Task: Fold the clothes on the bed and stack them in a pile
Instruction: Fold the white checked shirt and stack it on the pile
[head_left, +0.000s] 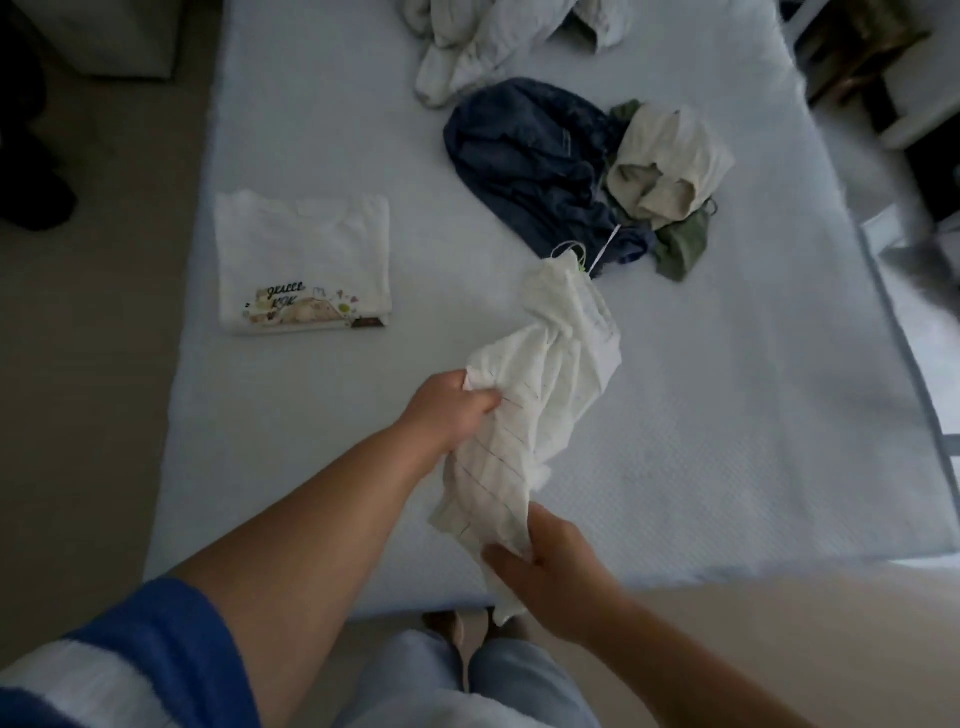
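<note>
Striped garment (524, 415) x1 gripped, L hand (447, 410), R hand (550, 577)

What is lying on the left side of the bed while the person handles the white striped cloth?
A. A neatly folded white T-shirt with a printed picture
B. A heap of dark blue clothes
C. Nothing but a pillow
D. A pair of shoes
A: the folded white T-shirt lies flat near the left edge of the bed, print showing, while the left hand and right hand both grip the striped cloth.

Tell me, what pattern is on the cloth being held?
White with thin dark stripes, seen in the head view.
</note>
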